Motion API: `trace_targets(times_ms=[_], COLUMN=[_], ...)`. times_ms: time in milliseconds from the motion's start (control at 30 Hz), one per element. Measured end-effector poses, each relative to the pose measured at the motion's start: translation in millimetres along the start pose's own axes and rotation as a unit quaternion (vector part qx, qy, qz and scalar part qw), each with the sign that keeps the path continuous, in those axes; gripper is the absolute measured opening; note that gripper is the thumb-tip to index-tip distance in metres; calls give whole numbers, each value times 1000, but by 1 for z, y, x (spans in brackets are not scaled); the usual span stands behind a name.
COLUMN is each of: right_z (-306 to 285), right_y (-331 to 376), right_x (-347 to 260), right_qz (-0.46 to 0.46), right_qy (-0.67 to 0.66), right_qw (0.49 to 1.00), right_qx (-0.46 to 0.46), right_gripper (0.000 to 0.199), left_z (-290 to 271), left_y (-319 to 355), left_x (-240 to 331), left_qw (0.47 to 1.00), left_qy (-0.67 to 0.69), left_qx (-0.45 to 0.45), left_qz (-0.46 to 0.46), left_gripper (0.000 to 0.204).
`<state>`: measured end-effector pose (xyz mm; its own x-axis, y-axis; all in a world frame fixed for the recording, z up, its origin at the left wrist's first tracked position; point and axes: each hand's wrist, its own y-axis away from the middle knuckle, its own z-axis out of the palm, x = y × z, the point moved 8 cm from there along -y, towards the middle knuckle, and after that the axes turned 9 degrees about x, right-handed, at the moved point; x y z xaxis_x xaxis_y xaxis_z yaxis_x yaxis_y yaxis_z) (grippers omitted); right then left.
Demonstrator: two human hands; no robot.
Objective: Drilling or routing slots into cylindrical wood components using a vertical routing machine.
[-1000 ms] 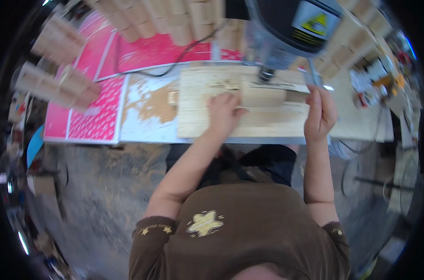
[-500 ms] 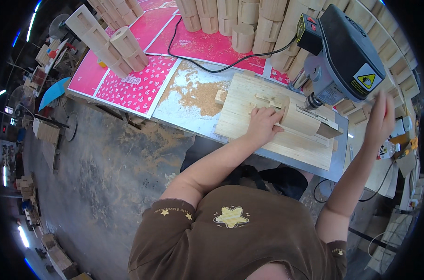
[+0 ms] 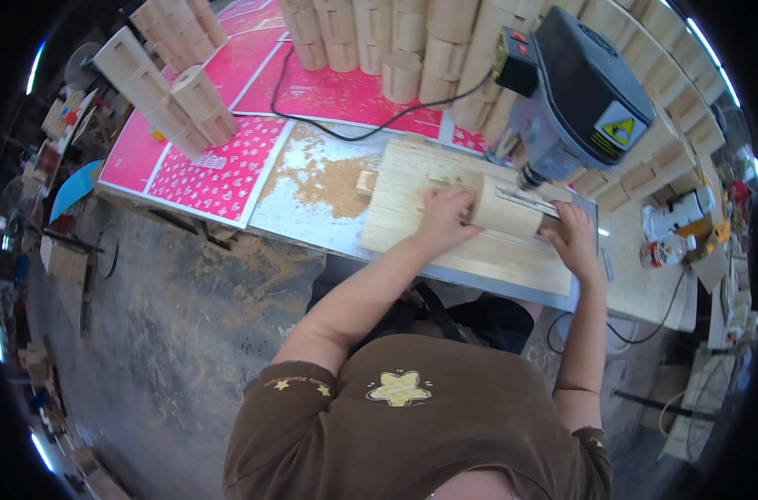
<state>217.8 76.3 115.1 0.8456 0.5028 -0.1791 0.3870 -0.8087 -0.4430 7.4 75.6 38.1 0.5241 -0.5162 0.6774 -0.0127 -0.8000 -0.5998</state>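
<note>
A pale wooden cylinder (image 3: 505,212) lies on its side on a wooden board (image 3: 395,200), beneath the chuck of a drill press (image 3: 591,92). A long slotted strip runs along its upper face. My left hand (image 3: 447,218) grips the cylinder's left end, its thumb at the lower edge. My right hand (image 3: 574,240) is closed around the opposite end, fingers over the top and thumb below. The drill's chuck (image 3: 530,177) hangs just above and behind the cylinder, apart from my hands. The fingertips of both hands are partly hidden.
Stacked wooden cylinders (image 3: 337,37) line the back of the table, and more stand at left (image 3: 200,100). A black cable (image 3: 345,136) crosses pink sheets (image 3: 229,162). Sawdust (image 3: 333,187) lies left of the board. A plastic bottle (image 3: 666,250) is at right.
My right hand has come down from beside the drill press onto the cylinder's right end. My left hand stays at the left end. The whole view has shifted slightly.
</note>
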Motion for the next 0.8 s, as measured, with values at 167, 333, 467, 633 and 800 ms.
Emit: trace_targets(times_ms=[167,333,467,633,800], right_z=[5,-1,-3,-5,-10], right_y=[27,31,32,33,40], right_x=[29,8,-11,-22,-18], right_qz=[63,56,58,51,56], right_qy=[-48,-88,-100,-113,-113], right_qw=[997,994,993,992,992], right_qx=[22,13,23,28,12], right_gripper=[28,25,25,25,27], left_z=[-58,-137,-131,-98,-87], left_y=[10,30,32,42,37], left_x=[-9,-31,-33,-27,-25], left_qw=[996,934,851,826,822], left_qy=[75,174,242,227,220], left_qx=[-12,26,9,-13,-23], left_qz=[-44,-310,-467,-516,-525], left_gripper=[32,21,29,34,36])
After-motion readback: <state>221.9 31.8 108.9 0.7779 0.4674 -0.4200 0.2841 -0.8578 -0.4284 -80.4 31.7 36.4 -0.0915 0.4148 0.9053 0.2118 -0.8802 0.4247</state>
